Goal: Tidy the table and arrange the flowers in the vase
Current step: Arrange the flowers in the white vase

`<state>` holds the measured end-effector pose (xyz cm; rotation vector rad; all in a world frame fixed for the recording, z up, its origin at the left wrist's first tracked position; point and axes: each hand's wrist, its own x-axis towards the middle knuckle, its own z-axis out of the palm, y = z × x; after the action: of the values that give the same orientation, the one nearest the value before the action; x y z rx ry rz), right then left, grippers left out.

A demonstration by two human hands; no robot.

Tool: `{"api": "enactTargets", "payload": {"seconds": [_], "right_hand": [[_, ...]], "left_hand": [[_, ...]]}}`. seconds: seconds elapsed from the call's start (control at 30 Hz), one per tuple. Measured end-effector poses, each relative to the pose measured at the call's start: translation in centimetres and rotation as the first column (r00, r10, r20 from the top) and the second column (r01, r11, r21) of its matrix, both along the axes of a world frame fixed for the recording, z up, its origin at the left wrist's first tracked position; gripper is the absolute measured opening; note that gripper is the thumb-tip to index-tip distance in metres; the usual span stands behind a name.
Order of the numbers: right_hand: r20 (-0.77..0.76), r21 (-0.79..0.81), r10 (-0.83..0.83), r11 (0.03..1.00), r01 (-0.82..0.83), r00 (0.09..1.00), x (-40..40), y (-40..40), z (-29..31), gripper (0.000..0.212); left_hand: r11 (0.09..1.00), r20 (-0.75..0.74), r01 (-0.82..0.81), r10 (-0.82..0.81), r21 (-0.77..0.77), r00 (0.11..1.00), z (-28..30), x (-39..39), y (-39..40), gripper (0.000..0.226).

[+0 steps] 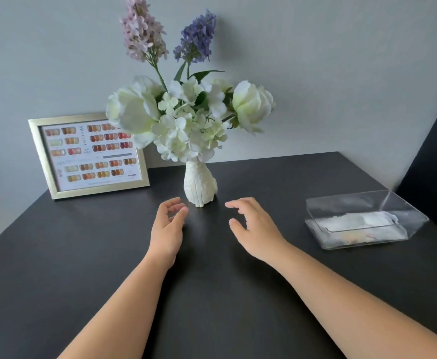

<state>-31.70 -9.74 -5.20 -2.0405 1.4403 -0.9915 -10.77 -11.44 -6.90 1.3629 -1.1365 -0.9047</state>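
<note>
A white ribbed vase (200, 185) stands upright near the back of the dark table (56, 255). It holds white flowers (186, 117), a pink spray (142, 29) and a purple spray (196, 37). My left hand (168, 229) hovers just in front and left of the vase's foot, fingers curled but apart, holding nothing. On the other side, in front and right of the vase, my right hand (253, 226) is spread and also holds nothing. Neither hand touches the vase.
A gold picture frame (87, 154) with a colour chart leans against the wall at the back left. A clear plastic box (365, 218) with white tissues lies at the right. A dark panel (435, 156) rises beyond the table's right edge.
</note>
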Motion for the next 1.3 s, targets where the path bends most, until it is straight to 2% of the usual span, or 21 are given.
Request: {"api": "enactTargets", "payload": {"seconds": [0.13, 0.23, 0.37, 0.47, 0.63, 0.8, 0.93, 1.3], "right_hand": [[0.169, 0.196, -0.118, 0.977, 0.084, 0.979, 2.2, -3.0, -1.3, 0.041], [0.266, 0.242, -0.23, 0.956, 0.166, 0.936, 3.3, -5.7, -1.2, 0.043], [0.315, 0.251, -0.29, 0.944, 0.215, 0.904, 4.7, -8.4, -1.1, 0.049], [0.328, 0.247, -0.296, 0.943, 0.221, 0.897, 5.9, -9.8, -1.0, 0.052], [0.294, 0.194, -0.243, 0.962, 0.191, 0.924, 6.4, -10.3, -1.5, 0.041], [0.32, 0.159, -0.18, 0.978, 0.135, 0.93, 6.4, -10.1, -1.9, 0.053], [0.277, 0.1, -0.158, 0.986, 0.135, 0.948, 6.5, -10.3, -2.2, 0.055], [0.218, 0.088, -0.219, 0.975, 0.205, 0.951, 7.1, -13.4, -2.6, 0.061]], "left_hand": [[1.0, 0.05, -0.022, 0.022, 0.009, 0.999, 0.6, 1.5, -3.1, 0.026], [1.0, 0.071, 0.003, -0.004, 0.008, 0.997, 0.7, 2.3, -5.9, 0.025], [0.999, 0.052, 0.049, -0.049, 0.007, 0.997, 1.0, 3.2, -8.8, 0.02], [0.991, 0.061, 0.13, -0.131, 0.019, 0.989, 0.7, 4.1, -9.9, 0.021], [0.946, 0.159, 0.324, -0.318, -0.011, 0.935, 0.1, 4.4, -9.6, 0.035], [0.922, 0.192, 0.385, -0.37, -0.047, 0.909, 0.3, 4.2, -9.4, 0.055], [0.918, 0.235, 0.387, -0.358, -0.089, 0.904, 0.5, 3.8, -9.2, 0.055], [0.939, 0.205, 0.336, -0.315, -0.077, 0.927, 0.4, 2.6, -12.0, 0.057]]}}
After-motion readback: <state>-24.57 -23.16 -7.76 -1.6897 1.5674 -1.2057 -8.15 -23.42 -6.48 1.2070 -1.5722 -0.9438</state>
